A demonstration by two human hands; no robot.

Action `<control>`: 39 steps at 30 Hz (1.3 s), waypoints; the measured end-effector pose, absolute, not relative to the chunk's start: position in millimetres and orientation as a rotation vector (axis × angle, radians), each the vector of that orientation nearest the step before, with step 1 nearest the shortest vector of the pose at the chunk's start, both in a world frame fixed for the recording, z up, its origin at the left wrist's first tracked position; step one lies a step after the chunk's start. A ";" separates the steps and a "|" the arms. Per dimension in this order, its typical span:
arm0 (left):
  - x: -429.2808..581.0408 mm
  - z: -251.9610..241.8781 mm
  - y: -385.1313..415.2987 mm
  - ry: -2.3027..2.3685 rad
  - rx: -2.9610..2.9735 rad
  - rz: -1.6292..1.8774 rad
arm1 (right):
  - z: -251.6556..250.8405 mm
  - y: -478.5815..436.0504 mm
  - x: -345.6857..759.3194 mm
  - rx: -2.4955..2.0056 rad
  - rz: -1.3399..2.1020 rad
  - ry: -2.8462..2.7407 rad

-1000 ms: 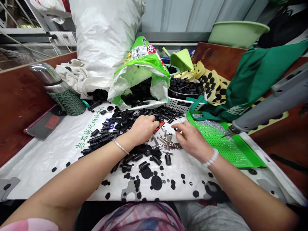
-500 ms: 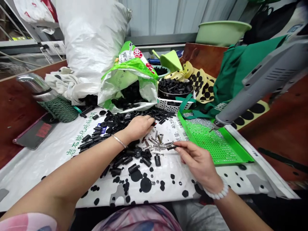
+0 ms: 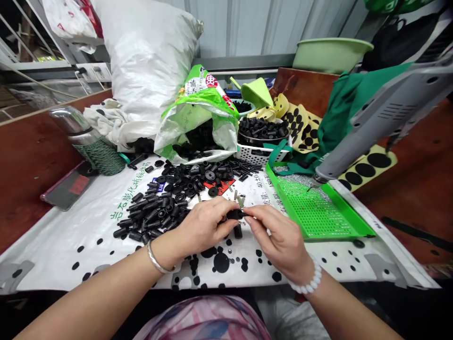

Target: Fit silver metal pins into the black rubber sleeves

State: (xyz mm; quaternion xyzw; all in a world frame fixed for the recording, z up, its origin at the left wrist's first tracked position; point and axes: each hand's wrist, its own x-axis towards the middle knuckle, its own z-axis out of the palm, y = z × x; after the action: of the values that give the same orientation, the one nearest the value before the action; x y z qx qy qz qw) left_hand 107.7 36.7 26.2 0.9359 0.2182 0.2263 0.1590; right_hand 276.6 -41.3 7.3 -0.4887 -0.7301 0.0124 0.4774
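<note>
Left hand (image 3: 203, 225) and right hand (image 3: 279, 238) both pinch one black part (image 3: 235, 215), fingertips clenched on its two ends; it is held just above the sheet (image 3: 63, 236), at centre, near the front edge of the pile (image 3: 166, 196). Far left: phone (image 3: 69, 186) flat on the bench, flask (image 3: 90, 141) tilted beside it. Behind the pile: sack (image 3: 152, 56), then green bag (image 3: 198, 118) open, with black parts inside. A few metal bits (image 3: 240, 200) lie just behind the held part. Right of centre: basket (image 3: 264, 153) full of black parts, tray (image 3: 318, 215) on the sheet, driver (image 3: 382, 118) with its tip over the tray, not touching it as far as can be seen.
</note>
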 end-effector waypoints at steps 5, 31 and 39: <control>96.7 25.2 27.0 0.610 2.534 0.704 | 5.0 -45.5 269.6 -1.199 -0.048 -1.904; 81.3 9.8 9.7 0.641 2.856 0.593 | -7.1 -54.6 252.5 -1.437 0.976 -1.498; 70.9 33.6 12.2 0.550 2.173 0.243 | 5.9 -67.1 257.6 -1.175 0.217 -2.100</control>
State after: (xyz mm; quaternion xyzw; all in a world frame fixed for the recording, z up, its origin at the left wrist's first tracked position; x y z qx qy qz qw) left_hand 70.9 12.2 33.6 0.8706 0.2202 0.0972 0.4291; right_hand 257.6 -67.1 5.9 -0.4548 -0.8125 0.0841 0.3548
